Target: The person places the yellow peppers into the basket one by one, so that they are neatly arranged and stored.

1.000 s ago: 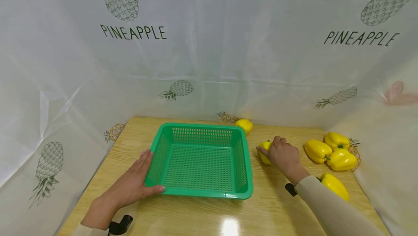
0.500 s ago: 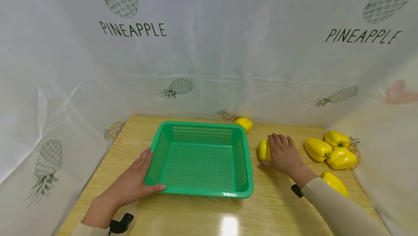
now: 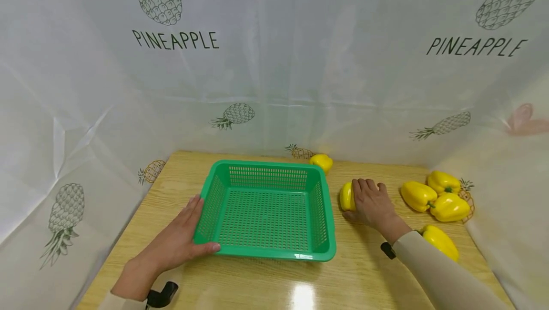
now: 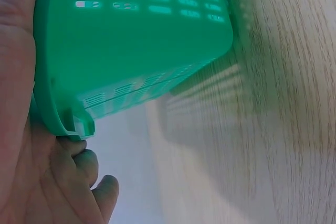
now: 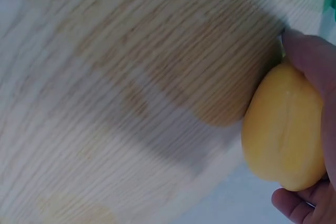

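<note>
A green plastic basket with slotted walls stands on the table with nothing inside it. My left hand rests against its front left corner, thumb along the front rim and fingers along the left side. The left wrist view shows the palm against the basket rim. Right of the basket, my right hand grips a yellow bell pepper lying on the table. In the right wrist view, the thumb is at one end of this bell pepper and fingertips show at the other.
One yellow bell pepper lies behind the basket's back right corner. A group of bell peppers sits at the right, with another bell pepper beside the right sleeve. A pineapple-print sheet hangs behind the wooden table.
My right hand has turned round the bell pepper, its thumb shifting from the left side toward the near end. The left hand and the basket keep their places.
</note>
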`<state>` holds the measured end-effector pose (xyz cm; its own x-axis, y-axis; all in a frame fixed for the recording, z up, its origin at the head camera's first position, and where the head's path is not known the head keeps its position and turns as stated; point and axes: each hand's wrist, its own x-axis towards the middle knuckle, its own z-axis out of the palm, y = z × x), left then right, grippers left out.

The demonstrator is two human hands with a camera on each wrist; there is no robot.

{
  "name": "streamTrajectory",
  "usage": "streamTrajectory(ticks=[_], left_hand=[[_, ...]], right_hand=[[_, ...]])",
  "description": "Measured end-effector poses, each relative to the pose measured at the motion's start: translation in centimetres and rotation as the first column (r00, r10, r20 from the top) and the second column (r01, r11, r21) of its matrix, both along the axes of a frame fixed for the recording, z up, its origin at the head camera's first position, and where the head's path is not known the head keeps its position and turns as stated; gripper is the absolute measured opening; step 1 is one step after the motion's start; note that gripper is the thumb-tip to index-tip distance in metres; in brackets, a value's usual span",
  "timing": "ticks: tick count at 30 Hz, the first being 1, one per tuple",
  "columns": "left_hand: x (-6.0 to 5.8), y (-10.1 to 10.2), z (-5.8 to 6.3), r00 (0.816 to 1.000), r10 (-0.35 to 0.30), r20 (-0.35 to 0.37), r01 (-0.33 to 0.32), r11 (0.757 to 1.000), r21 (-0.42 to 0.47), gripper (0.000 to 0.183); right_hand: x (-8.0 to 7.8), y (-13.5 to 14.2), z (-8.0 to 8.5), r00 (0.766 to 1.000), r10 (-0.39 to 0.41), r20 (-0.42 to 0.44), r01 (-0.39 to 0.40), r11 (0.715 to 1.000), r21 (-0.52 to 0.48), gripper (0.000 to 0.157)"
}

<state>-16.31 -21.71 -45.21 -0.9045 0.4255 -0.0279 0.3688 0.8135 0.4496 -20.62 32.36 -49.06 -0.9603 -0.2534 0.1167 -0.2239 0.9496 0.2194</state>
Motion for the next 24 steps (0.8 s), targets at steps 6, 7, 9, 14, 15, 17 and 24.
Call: streamTrajectory(ticks=[6, 7, 9, 14, 15, 17, 24], left_hand=[[0.1, 0.2, 0.0, 1.0, 0.005, -0.004, -0.005, 1.0, -0.015, 0.131], [0.2, 0.3, 0.1, 1.0, 0.005, -0.006, -0.005, 1.0, -0.02, 0.131], [0.3, 0.3, 0.1, 1.0, 0.003, -0.009, -0.004, 1.0, -0.029, 0.131], [0.3, 0.4, 0.4, 0.999, -0.016, -0.039, 0.014, 0.999, -0.038, 0.133], [0.2, 0.4, 0.5, 0.999, -0.023, -0.041, 0.021, 0.999, -0.036, 0.133], [0.1, 0.4, 0.6, 0.998, -0.038, -0.042, 0.036, 0.999, -0.032, 0.133], [-0.2, 0.4, 0.6, 0.997, -0.069, -0.035, 0.068, 0.997, -0.026, 0.13]], right_hand=[[-0.1, 0.2, 0.0, 0.999, 0.031, -0.038, -0.031, 0.999, 0.008, 0.08], [-0.1, 0.2, 0.0, 0.998, 0.04, -0.051, -0.04, 0.999, 0.005, 0.076], [-0.2, 0.4, 0.2, 0.996, 0.057, -0.074, -0.057, 0.998, -0.004, 0.072], [-0.3, 0.6, 1.1, 0.992, 0.069, -0.107, -0.071, 0.997, -0.017, 0.097], [-0.3, 0.7, 1.3, 0.992, 0.066, -0.109, -0.069, 0.997, -0.018, 0.104], [-0.4, 0.8, 1.7, 0.992, 0.06, -0.107, -0.063, 0.998, -0.017, 0.108], [-0.6, 1.1, 3.2, 0.984, 0.085, -0.159, -0.088, 0.996, -0.015, 0.105]])
